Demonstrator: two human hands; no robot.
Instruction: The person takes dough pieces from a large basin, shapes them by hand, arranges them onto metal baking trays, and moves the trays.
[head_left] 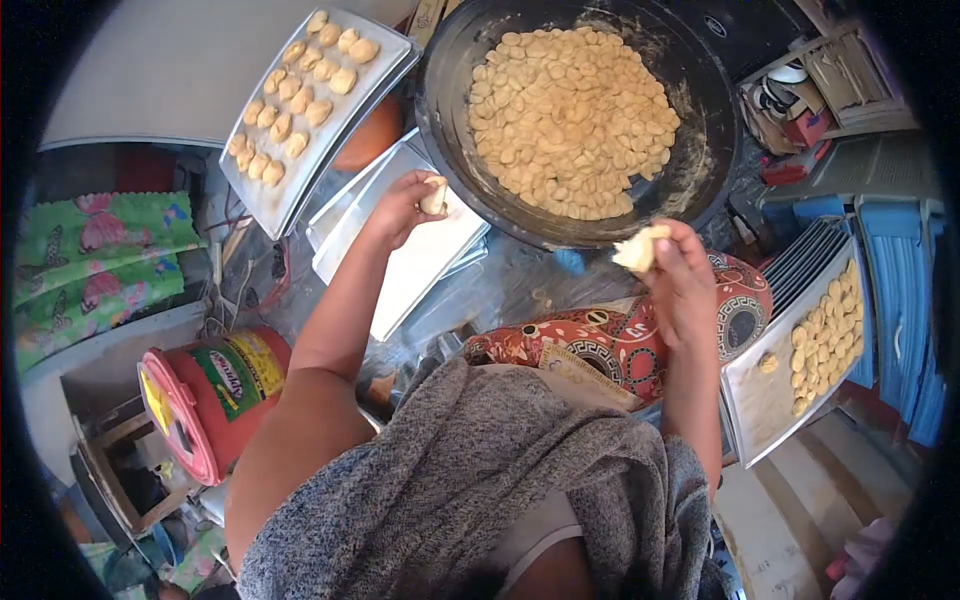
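Note:
My left hand (402, 212) is closed on a small pale piece of baked dough (434, 197), held up over a stack of bare metal trays (410, 275). In my right hand (686, 278), the thumb and fingers pinch another piece with a ragged, torn-looking pale side (638, 250). That hand is just below the near rim of a big black basin (432, 120). A heap of small golden-brown cookies (570, 120) lies inside the basin. The two pieces are apart from each other.
A tray (255, 205) with rows of rounder baked pieces is at upper left, above an orange-brown round object (370, 135). At right, another tray (750, 410) bears small cookies beside blue drawers (895, 290). A red bucket (180, 410) stands at left, near green butterfly-patterned cloth (100, 260).

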